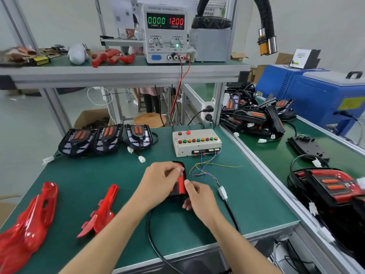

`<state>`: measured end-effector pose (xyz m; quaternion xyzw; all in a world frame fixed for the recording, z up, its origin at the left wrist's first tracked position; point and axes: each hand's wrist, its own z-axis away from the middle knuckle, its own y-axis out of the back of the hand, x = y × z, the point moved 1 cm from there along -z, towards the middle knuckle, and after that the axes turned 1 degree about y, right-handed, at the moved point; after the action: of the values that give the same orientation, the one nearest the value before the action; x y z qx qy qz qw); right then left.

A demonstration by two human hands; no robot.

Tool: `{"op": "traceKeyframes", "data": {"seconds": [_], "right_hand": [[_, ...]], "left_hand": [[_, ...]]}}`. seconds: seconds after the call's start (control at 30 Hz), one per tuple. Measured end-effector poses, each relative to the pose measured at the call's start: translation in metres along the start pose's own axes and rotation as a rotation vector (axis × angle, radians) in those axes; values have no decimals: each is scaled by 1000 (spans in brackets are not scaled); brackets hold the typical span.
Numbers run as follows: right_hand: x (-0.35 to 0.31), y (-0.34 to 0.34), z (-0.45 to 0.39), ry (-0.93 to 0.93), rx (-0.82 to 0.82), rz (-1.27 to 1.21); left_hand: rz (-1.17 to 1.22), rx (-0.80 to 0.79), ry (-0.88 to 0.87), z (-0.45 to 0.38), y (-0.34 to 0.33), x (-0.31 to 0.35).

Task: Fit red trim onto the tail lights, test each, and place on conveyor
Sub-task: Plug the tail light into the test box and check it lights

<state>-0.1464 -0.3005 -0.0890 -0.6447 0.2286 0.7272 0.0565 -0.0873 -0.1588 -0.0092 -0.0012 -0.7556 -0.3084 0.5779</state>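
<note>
Both hands, left (164, 177) and right (199, 196), are pinching the trim (181, 185) onto the light (174, 192) at desk (98, 175) centre; uneven pressing is risking a crooked, unseated trim.

Green table (102, 178) showing under everything. Bright red trim (99, 210) lying glossy on it, more red pieces (29, 220) piling at the left edge. Black tail lights (107, 137) showing orange bars and pale lattice patterning. The cream test box (196, 143) wearing a row of red, green and yellow buttons. The white power supply (166, 33) glowing green and red digits. Blue machine (316, 91) sitting at the right, yellow label showing.
</note>
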Motion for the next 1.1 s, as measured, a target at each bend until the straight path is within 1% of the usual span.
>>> {"op": "traceKeyframes", "data": {"seconds": [0.07, 0.1, 0.17, 0.23, 0.27, 0.3, 0.33, 0.4, 0.43, 0.5, 0.57, 0.63, 0.67, 0.73, 0.8, 0.9, 0.97, 1.03, 1.1], "right_hand": [[-4, 1, 5, 35, 54, 112], [-6, 3, 9, 87, 109, 195], [-6, 13, 17, 217, 253, 342], [-5, 32, 23, 267, 420, 514], [-4, 44, 25, 241, 489, 600], [-2, 57, 24, 181, 525, 684], [1, 69, 22, 108, 519, 771], [10, 86, 15, -29, 423, 922], [12, 89, 13, -81, 370, 941], [16, 91, 8, -125, 287, 929], [16, 90, 6, -115, 235, 945], [14, 90, 4, -103, 198, 865], [13, 91, 4, -92, 194, 792], [9, 94, 7, -62, 216, 631], [3, 95, 11, -24, 240, 509], [-4, 92, 21, 19, 296, 428], [-8, 90, 27, 30, 347, 396], [-9, 88, 30, 27, 374, 372], [-9, 86, 32, 29, 384, 385]], "left_hand": [[-4, 13, 21, 6, -5, -2], [5, 16, 34, 8, -8, -3], [32, 17, 59, 14, -14, -2], [67, -3, 74, 20, -22, -1], [88, -28, 80, 23, -26, 1], [105, -57, 85, 27, -32, 2], [111, -82, 88, 30, -37, 4], [117, -120, 97, 35, -51, 6], [127, -132, 110, 35, -59, 7], [155, -146, 137, 32, -75, 7], [136, -153, 148, 25, -93, 5], [57, -133, 192, 17, -110, 1], [64, -122, 231, 14, -119, -1], [207, -104, 342, 11, -133, 0], [446, -97, 455, 7, -142, 5], [874, -104, 539, 1, -149, 17], [1082, -139, 605, -1, -147, 21], [1184, -204, 670, 0, -146, 21], [1211, -245, 712, 1, -146, 21]]}}
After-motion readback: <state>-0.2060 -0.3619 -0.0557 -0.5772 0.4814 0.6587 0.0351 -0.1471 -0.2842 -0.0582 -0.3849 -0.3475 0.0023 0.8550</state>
